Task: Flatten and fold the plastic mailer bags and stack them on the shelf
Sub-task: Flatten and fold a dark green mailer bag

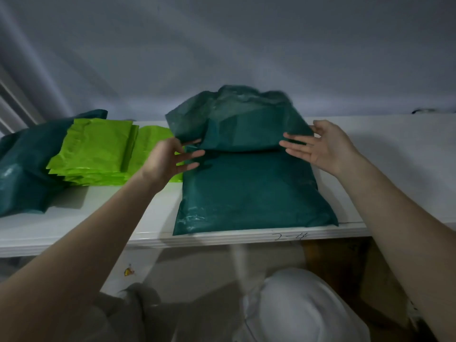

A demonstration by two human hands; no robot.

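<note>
Now we stand at the white shelf [246,236], both hands raised to a dark green mailer bag [246,188] that lies flat on it, long axis running from the front edge toward the wall; its far half [237,119] is lifted and coming back over the near half, the crease line running crosswise between our hands. Our left hand [170,156] sits at the fold's left end, fingers straight and spread, tips touching or just short of the plastic, we cannot tell which; our right hand [323,146] sits at the right end, palm open, fingers extended against the flap's edge; neither hand grips anything. Both are about equally near, so the flap falls toward us between them. To the left a stack of lime green bags [96,149] rests on another dark green bag [24,174].
</note>
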